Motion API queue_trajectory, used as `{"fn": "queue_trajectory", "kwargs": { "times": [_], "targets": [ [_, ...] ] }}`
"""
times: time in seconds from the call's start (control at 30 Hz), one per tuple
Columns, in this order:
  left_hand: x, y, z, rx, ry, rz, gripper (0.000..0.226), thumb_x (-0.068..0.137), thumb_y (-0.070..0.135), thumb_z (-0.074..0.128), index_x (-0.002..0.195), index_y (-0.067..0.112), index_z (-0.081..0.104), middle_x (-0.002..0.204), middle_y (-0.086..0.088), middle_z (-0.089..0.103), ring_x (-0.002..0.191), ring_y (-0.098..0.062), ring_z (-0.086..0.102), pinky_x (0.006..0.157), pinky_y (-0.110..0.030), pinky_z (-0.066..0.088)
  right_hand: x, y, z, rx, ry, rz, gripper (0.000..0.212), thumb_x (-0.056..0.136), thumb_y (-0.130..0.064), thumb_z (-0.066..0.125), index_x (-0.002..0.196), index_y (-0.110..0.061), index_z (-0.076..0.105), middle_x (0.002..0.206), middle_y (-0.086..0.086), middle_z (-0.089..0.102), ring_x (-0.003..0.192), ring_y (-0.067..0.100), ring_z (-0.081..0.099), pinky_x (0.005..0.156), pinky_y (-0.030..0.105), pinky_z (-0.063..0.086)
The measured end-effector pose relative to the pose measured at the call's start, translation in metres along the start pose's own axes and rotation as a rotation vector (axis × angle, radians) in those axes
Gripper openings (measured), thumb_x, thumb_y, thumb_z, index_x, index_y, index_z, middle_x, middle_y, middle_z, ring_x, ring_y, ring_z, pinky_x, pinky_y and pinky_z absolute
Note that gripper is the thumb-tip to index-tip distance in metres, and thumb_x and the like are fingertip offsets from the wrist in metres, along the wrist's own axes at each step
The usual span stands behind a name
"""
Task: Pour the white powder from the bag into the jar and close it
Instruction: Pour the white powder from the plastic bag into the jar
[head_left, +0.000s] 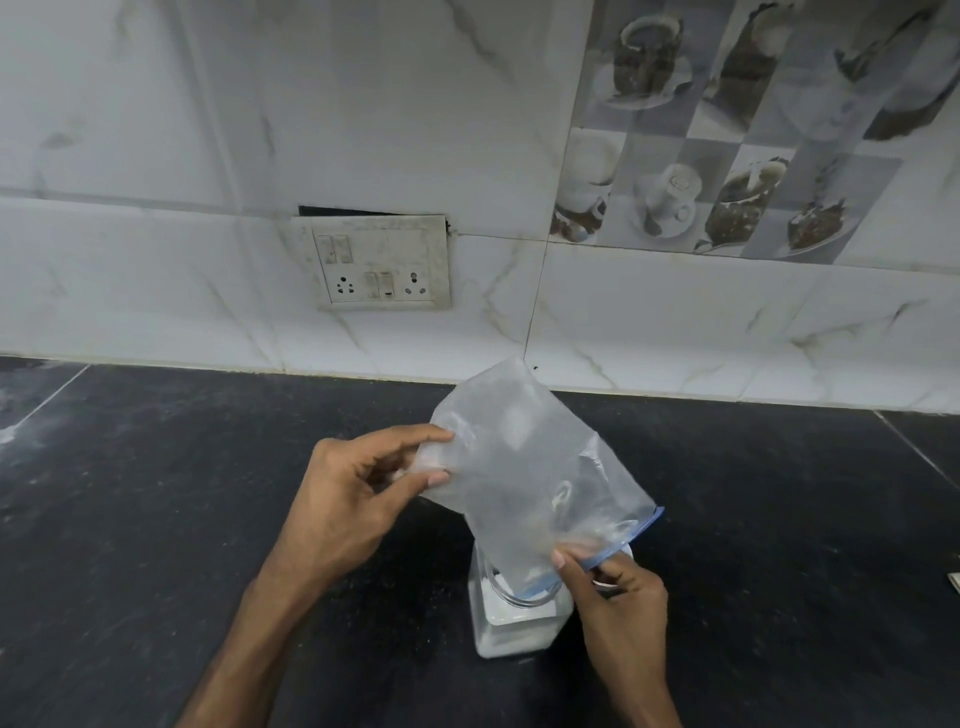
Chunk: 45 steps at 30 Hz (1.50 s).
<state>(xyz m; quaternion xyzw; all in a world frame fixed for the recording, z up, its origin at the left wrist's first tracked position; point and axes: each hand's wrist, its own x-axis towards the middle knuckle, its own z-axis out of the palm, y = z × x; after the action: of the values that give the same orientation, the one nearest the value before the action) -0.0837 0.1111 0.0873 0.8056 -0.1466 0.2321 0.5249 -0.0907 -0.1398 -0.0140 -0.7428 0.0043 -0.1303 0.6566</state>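
Head: bag (519, 467) between hands (353, 499) (618, 603), above jar (519, 631).

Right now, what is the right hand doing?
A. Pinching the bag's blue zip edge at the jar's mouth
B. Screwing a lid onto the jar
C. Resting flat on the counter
A: the right hand pinches the blue zip edge of the bag over the open jar, while the left hand holds the bag's raised end.

Left hand (358, 483) raised and pinching, right hand (621, 590) lower, also pinching
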Motion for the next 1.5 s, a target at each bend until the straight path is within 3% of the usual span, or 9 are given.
{"fn": "queue_trajectory", "kwargs": {
  "times": [0.13,0.23,0.37,0.57,1.0,1.13,1.23,1.4,1.5],
  "targets": [
    [-0.003,-0.003,-0.001,0.05,-0.033,-0.004,0.036,0.082,-0.014,0.073,0.094,0.02,0.08,0.098,0.013,0.078,0.089,-0.005,0.075,0.08,-0.027,0.061,0.001,0.001,0.0,-0.005,-0.008,0.01,0.034,0.076,-0.008,0.083,0.075,-0.042,0.081,0.079,-0.009,0.08,0.073,0.002,0.073,0.066,0.013,0.055],
    [-0.004,-0.001,-0.001,0.044,-0.025,0.007,0.028,0.078,-0.001,0.08,0.096,0.02,0.079,0.099,0.014,0.077,0.086,-0.002,0.075,0.077,-0.018,0.06,0.001,0.001,-0.001,0.003,0.003,0.014,0.031,0.076,-0.009,0.083,0.077,-0.04,0.081,0.078,-0.008,0.08,0.071,0.005,0.073,0.066,0.016,0.056],
    [-0.004,0.003,-0.001,0.026,0.052,0.008,0.022,0.074,0.019,0.079,0.096,0.018,0.08,0.09,0.015,0.079,0.081,-0.002,0.075,0.074,-0.019,0.06,0.002,-0.001,-0.001,-0.008,-0.037,0.001,0.036,0.076,-0.005,0.083,0.077,-0.041,0.081,0.082,-0.012,0.08,0.079,0.002,0.075,0.07,0.011,0.054],
    [-0.007,-0.002,0.001,0.05,0.035,0.022,0.027,0.077,0.0,0.078,0.094,0.02,0.08,0.094,0.014,0.079,0.087,-0.003,0.075,0.081,-0.019,0.059,0.006,0.0,-0.003,-0.002,-0.037,0.042,0.033,0.075,-0.005,0.084,0.075,-0.038,0.082,0.081,-0.009,0.08,0.08,0.005,0.076,0.068,0.012,0.055],
    [-0.01,-0.001,-0.003,0.008,0.066,0.048,0.021,0.079,0.007,0.073,0.093,0.021,0.079,0.093,0.017,0.078,0.086,-0.003,0.075,0.079,-0.015,0.057,0.0,-0.002,-0.002,-0.011,-0.1,0.083,0.026,0.074,-0.01,0.085,0.076,-0.036,0.082,0.08,-0.008,0.08,0.078,0.007,0.076,0.068,0.014,0.056],
    [-0.011,-0.002,-0.004,0.005,0.067,0.046,0.019,0.078,0.008,0.074,0.091,0.02,0.08,0.092,0.015,0.078,0.085,-0.004,0.075,0.079,-0.017,0.058,0.004,-0.002,-0.006,0.017,0.001,0.082,0.028,0.074,-0.005,0.085,0.075,-0.033,0.083,0.077,-0.005,0.08,0.076,0.006,0.076,0.067,0.012,0.054],
    [-0.013,-0.003,-0.005,0.0,0.076,0.039,0.019,0.079,0.009,0.073,0.091,0.022,0.08,0.092,0.015,0.078,0.085,-0.005,0.075,0.078,-0.018,0.058,0.005,-0.003,-0.005,-0.034,-0.061,0.08,0.026,0.073,-0.008,0.085,0.074,-0.034,0.082,0.078,-0.008,0.08,0.074,0.005,0.076,0.066,0.013,0.054],
    [-0.013,-0.003,-0.004,0.002,0.08,0.043,0.02,0.078,0.007,0.074,0.09,0.021,0.08,0.092,0.014,0.078,0.085,-0.005,0.075,0.078,-0.018,0.058,0.004,-0.006,-0.005,-0.021,-0.022,0.072,0.025,0.073,-0.007,0.086,0.073,-0.032,0.083,0.078,-0.007,0.08,0.075,0.006,0.075,0.066,0.012,0.054],
    [-0.012,-0.004,-0.005,-0.045,0.112,0.046,0.025,0.08,0.005,0.078,0.098,0.023,0.078,0.101,0.012,0.077,0.094,-0.007,0.074,0.085,-0.021,0.058,0.003,-0.014,-0.004,0.057,0.016,0.088,0.031,0.073,0.0,0.083,0.071,-0.03,0.083,0.08,-0.003,0.081,0.075,0.005,0.075,0.067,0.012,0.055]
  ]
}}
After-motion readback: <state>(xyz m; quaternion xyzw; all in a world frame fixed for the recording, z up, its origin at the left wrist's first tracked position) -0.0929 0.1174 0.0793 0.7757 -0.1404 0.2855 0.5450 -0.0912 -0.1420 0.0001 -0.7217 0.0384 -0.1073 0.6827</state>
